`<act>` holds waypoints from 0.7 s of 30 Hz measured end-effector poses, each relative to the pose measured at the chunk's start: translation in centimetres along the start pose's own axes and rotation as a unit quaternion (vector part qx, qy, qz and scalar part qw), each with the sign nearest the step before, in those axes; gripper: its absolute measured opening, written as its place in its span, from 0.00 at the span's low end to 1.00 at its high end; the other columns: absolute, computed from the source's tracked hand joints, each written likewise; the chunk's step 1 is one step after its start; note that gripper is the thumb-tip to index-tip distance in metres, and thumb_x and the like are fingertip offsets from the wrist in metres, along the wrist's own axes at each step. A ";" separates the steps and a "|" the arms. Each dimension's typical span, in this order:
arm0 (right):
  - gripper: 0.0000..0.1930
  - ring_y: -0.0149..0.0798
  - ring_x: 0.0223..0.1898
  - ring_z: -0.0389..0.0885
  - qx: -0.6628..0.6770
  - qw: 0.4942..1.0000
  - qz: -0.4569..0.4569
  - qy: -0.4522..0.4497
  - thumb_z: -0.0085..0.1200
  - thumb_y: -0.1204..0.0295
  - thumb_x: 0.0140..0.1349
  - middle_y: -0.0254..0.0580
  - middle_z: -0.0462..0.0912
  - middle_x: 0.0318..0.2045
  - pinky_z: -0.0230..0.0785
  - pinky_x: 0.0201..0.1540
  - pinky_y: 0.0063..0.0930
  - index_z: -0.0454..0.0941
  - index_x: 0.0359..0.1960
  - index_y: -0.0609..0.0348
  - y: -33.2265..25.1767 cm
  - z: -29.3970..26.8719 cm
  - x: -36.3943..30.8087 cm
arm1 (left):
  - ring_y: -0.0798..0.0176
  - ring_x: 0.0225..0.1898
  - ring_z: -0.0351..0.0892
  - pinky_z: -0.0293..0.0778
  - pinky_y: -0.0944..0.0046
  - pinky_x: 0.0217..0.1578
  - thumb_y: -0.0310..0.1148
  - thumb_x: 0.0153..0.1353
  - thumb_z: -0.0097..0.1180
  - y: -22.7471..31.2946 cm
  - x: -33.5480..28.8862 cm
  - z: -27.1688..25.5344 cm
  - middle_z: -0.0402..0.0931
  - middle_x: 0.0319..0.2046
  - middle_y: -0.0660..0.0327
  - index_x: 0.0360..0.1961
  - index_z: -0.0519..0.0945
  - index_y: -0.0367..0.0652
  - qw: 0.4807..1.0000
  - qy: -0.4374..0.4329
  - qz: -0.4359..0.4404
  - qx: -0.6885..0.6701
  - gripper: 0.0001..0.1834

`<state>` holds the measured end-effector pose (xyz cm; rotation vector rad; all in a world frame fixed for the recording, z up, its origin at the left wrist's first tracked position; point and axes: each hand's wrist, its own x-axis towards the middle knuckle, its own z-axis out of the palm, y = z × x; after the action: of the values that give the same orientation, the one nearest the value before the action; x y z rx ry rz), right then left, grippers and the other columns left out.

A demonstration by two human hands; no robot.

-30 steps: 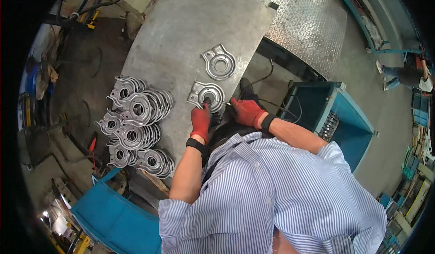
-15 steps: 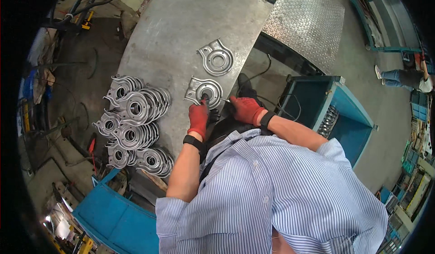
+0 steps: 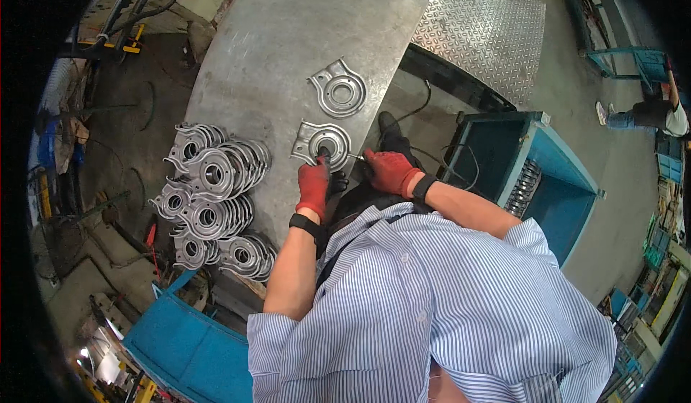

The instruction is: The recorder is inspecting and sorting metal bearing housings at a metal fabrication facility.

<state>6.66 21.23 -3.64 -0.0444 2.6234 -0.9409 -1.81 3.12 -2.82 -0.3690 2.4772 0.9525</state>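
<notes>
A stamped metal bracket (image 3: 340,138) with a round dished centre lies flat near the table's right edge. My left hand (image 3: 314,187), in a red glove with dark fingers, grips its near side, one finger pressed at the centre hole. My right hand (image 3: 392,173), gloved the same way, is closed round a thin metal tool (image 3: 357,157), perhaps a marker or scriber, whose tip points left to the bracket's rim. Whether the tip touches the rim is too small to tell. Just beyond lies a second like bracket (image 3: 340,92), untouched.
Several overlapping stacks of such brackets (image 3: 214,176) stand at the table's left. The steel table (image 3: 266,50) ends on the right by a blue bin (image 3: 561,158) with metal parts inside. A blue container (image 3: 183,338) sits at lower left. Another person (image 3: 640,117) stands far right.
The view has shifted slightly. Both hands keep nearly the same place on the bracket and the tool.
</notes>
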 end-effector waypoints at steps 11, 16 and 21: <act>0.22 0.58 0.35 0.77 0.014 1.000 -0.011 -0.018 0.55 0.68 0.47 0.57 0.79 0.30 0.69 0.38 0.47 0.67 0.44 0.64 0.1 -0.3 -0.1 | 0.52 0.20 0.80 0.71 0.56 0.21 0.49 0.59 0.53 -0.1 0.5 -0.1 0.75 0.16 0.45 0.22 0.76 0.25 0.996 0.020 0.042 0.073 0.29; 0.20 0.57 0.35 0.78 0.023 0.999 -0.005 -0.023 0.54 0.67 0.50 0.57 0.79 0.29 0.69 0.38 0.48 0.67 0.43 0.63 0.0 -0.4 0.0 | 0.38 0.31 0.78 0.69 0.50 0.28 0.55 0.57 0.51 -0.4 0.4 -0.1 0.74 0.22 0.34 0.24 0.76 0.21 1.000 -0.017 -0.019 0.013 0.36; 0.21 0.56 0.36 0.78 0.017 0.999 0.019 -0.021 0.55 0.67 0.47 0.57 0.79 0.30 0.69 0.38 0.47 0.67 0.43 0.63 -0.1 -0.2 0.0 | 0.35 0.34 0.78 0.69 0.49 0.30 0.54 0.57 0.52 1.2 -0.6 -0.3 0.74 0.24 0.32 0.25 0.75 0.20 0.999 -0.025 -0.035 -0.015 0.35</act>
<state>6.58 21.28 -3.47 -0.0049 2.5609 -0.9596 -1.90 3.83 -1.62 -0.4329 2.3926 0.9595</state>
